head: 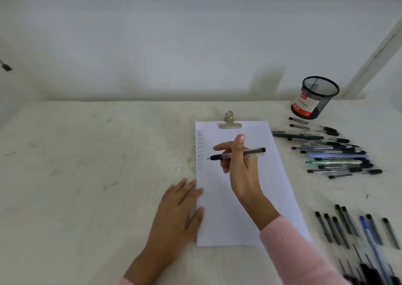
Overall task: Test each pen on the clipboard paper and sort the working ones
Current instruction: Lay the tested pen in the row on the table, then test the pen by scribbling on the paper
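Right hand [240, 165] over the clipboard paper [245, 197], grip closed around a black pen [237, 153], pen lying crosswise, tip pointing left toward the scribbles, left hand [178, 210] flat, empty, on the paper's left edge

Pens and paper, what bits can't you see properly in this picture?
- Scribbles, head view: too small to read.
- Cup label: blurred.
- Near pens: cut off by the bottom edge.
- Pen barrel middle: hidden by the right hand.
- Clipboard board: covered by paper.

We see our right hand [243, 171] bare, its arm in a ribbed pink sleeve [298, 252]; our left hand [180, 210] shows a pink cuff [126, 282].
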